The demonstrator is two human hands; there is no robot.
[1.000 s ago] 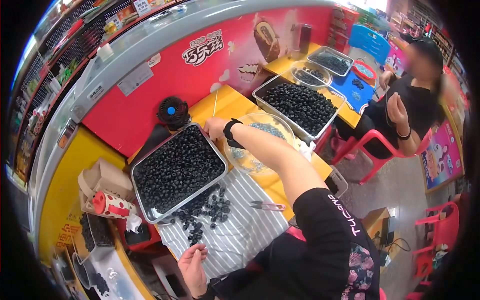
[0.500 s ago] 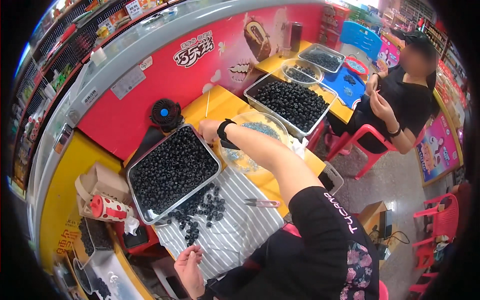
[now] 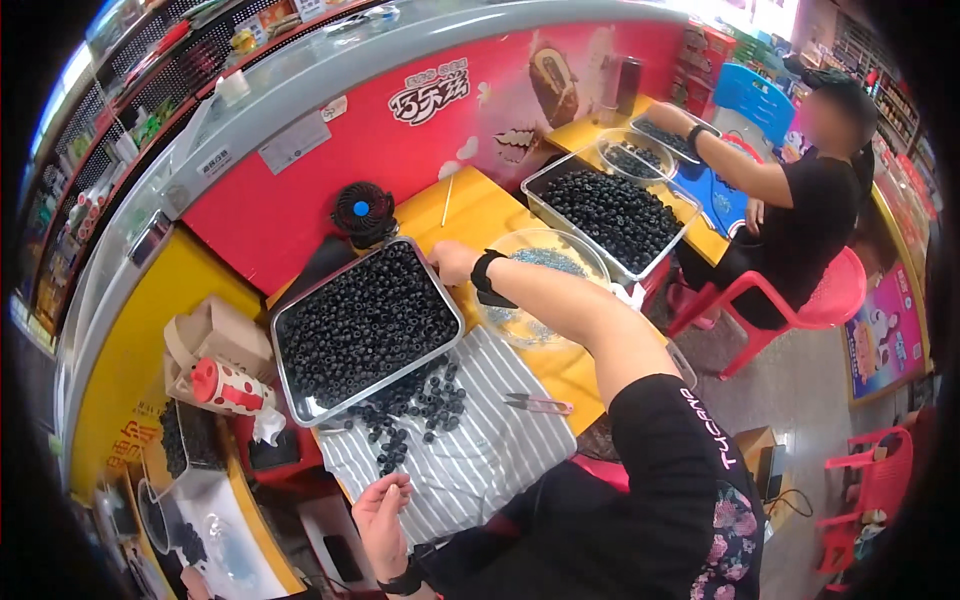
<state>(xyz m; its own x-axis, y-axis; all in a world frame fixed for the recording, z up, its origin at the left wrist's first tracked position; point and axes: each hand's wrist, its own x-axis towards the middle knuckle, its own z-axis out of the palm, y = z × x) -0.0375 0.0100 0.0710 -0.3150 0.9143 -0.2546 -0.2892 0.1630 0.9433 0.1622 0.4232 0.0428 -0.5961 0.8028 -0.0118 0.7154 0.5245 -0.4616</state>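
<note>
My right hand (image 3: 452, 263) reaches across to the far right corner of a metal tray (image 3: 300, 400) filled with small black ring-shaped pieces; whether it grips anything cannot be told. A black band sits on that wrist. My left hand (image 3: 378, 505) hovers low near the front edge of a striped cloth (image 3: 480, 450), fingers curled, close to a loose pile of black pieces (image 3: 410, 410). A clear round bowl (image 3: 540, 250) stands just right of my right forearm.
Small scissors (image 3: 538, 403) lie on the cloth. A black mini fan (image 3: 362, 212) stands behind the tray. A second tray of black pieces (image 3: 610, 215) sits further right, where another person in black (image 3: 800, 200) on a red chair works. A red spotted cup (image 3: 225, 385) stands left.
My right hand has drawn in slightly along the tray's far corner. The other person's arm has stretched out to the containers at the far end of the counter.
</note>
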